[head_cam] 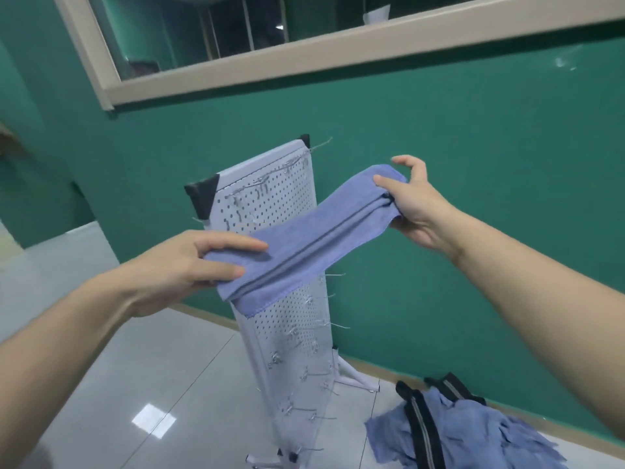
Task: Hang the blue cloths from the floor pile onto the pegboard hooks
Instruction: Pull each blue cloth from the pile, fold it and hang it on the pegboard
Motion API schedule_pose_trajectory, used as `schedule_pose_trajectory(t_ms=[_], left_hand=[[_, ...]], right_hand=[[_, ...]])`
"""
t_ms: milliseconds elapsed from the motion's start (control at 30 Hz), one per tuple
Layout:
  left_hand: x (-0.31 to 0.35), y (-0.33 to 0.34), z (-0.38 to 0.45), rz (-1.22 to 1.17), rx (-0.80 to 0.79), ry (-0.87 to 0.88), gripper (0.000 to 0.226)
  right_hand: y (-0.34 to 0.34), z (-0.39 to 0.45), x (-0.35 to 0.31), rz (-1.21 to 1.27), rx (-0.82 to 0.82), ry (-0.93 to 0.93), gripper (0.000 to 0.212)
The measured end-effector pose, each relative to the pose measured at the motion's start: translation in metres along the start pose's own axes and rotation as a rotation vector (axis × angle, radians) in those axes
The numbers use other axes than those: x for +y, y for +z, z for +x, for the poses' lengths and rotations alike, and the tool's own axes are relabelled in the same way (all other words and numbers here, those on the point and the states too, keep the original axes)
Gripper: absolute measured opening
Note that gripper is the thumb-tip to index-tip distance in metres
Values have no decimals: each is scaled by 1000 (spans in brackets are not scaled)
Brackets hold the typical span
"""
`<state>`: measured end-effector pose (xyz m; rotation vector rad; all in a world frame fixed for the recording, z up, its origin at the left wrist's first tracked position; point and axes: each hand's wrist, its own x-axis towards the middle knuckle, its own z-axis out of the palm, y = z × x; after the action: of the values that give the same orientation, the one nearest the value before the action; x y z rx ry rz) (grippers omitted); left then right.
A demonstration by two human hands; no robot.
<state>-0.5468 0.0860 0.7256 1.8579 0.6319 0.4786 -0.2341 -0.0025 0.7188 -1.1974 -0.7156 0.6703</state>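
cloth (304,238) held before pegboard (270,211), between left hand (189,262) and right hand (416,204) | pile (466,431) on floor (135,367), right of pegboard | wall (473,164) behind pegboard

It looks like a plain indoor workroom or staged test room: a bare green wall (439,137), an interior window with beige frame (304,59), a glossy tiled floor (152,384) and a free-standing white pegboard (291,319).
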Motion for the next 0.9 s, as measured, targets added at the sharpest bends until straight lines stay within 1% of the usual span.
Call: schedule_pose_trajectory(t_ms=[67, 100, 167, 267, 300, 367, 400, 433, 500, 567, 633, 700, 733, 800, 833, 867, 900], left_hand=[[4, -14, -7, -8, 44, 45, 67], [4, -21, -8, -25, 83, 74, 76], [6, -29, -10, -106, 138, 137, 80], [3, -37, -7, -265, 246, 178, 77], [-1, -40, -4, -310, 287, 179, 71], [-9, -39, 1, -371, 333, 161, 49], [-13, -36, 3, -376, 341, 154, 42], [-18, -31, 4, -386, 351, 148, 39], [-28, -20, 6, -437, 377, 132, 37], [-34, -9, 8, -452, 408, 110, 28], [-36, -4, 9, -432, 461, 83, 17], [-32, -3, 11, -410, 481, 83, 18], [-29, -3, 12, -393, 479, 87, 15], [-21, -1, 15, -349, 447, 70, 18], [-17, -1, 17, -335, 437, 51, 22], [-13, 0, 20, -332, 439, 32, 25], [-11, 0, 22, -331, 455, 14, 30]], right_hand=[[18, 11, -17, 34, -67, -23, 30], [26, 16, -25, 55, -94, -37, 24], [47, 28, -39, 106, -139, -50, 15], [77, 45, -53, 236, -181, -2, 12], [86, 49, -54, 277, -219, 28, 10], [100, 56, -51, 345, -287, 127, 8], [103, 58, -45, 379, -289, 193, 11], [105, 61, -36, 405, -282, 254, 17], [104, 62, -16, 397, -274, 363, 19], [101, 59, 4, 312, -269, 421, 16], [99, 57, 19, 164, -291, 447, 14], [97, 50, 26, -23, -319, 469, 9], [96, 45, 27, -132, -336, 461, 11], [93, 36, 29, -407, -385, 350, 27], [92, 33, 28, -474, -391, 260, 34], [91, 32, 27, -453, -379, 157, 37], [90, 30, 25, -373, -382, 72, 38]])
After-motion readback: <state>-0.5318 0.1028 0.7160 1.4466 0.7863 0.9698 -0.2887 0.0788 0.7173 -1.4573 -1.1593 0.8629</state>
